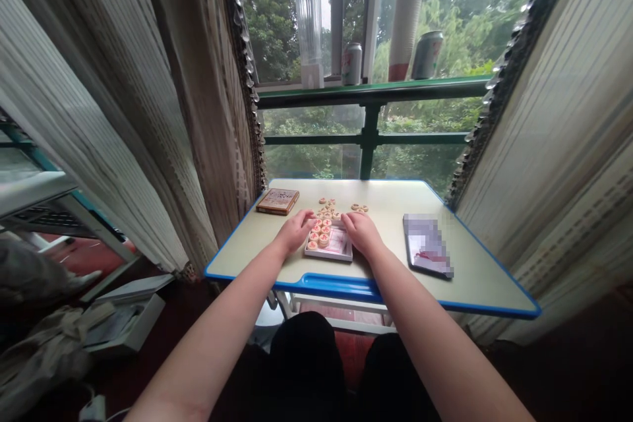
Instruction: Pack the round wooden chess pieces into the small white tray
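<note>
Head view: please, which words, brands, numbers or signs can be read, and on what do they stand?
None can be read.
Round pieces: red characters, too small.
Brown flat box: markings too blurred.
Left can, right can: markings too blurred.
Dark-rimmed object: partly pixelated, nothing legible.

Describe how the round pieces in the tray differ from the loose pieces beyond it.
Place: the tray pieces sit inside the tray; the loose pieces lie on the tabletop.
Arrangement: the tray pieces form close rows; the loose pieces are scattered in uneven clusters.
Both are round and pale tan.
</note>
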Available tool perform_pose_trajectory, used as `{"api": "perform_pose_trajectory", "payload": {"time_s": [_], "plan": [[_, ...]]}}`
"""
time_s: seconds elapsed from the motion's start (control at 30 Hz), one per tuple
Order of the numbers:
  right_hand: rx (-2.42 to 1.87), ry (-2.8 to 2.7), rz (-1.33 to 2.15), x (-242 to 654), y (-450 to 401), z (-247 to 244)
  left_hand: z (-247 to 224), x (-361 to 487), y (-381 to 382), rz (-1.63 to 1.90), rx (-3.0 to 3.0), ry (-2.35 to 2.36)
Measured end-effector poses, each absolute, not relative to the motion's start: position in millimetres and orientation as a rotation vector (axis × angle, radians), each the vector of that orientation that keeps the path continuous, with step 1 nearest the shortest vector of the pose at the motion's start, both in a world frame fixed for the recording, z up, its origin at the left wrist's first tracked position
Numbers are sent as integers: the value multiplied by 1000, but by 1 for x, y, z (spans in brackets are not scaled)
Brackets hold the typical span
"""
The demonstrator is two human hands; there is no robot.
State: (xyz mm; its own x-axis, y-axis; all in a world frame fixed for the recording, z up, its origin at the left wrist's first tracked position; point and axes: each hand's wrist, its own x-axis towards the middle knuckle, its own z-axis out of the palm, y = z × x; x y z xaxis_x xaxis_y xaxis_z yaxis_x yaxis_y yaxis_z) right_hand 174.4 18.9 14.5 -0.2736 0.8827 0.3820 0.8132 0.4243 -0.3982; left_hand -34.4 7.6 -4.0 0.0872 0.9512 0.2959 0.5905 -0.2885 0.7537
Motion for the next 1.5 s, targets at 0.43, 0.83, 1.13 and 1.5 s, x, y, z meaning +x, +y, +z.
{"api": "perform_pose_trajectory", "payload": {"time_s": [0.43, 0.83, 1.13, 1.5], "plan": [[-1350, -2040, 189, 176, 20, 9, 42, -3, 32, 894, 2346, 1513], [-1394, -2022, 90, 167, 21, 16, 13, -20, 73, 1139, 2184, 1424], [-1387, -2341, 13, 152, 96, 28, 8, -22, 86, 1045, 2183, 1459], [-1492, -2302, 19, 173, 113, 10, 8, -21, 85, 891, 2129, 1382]]}}
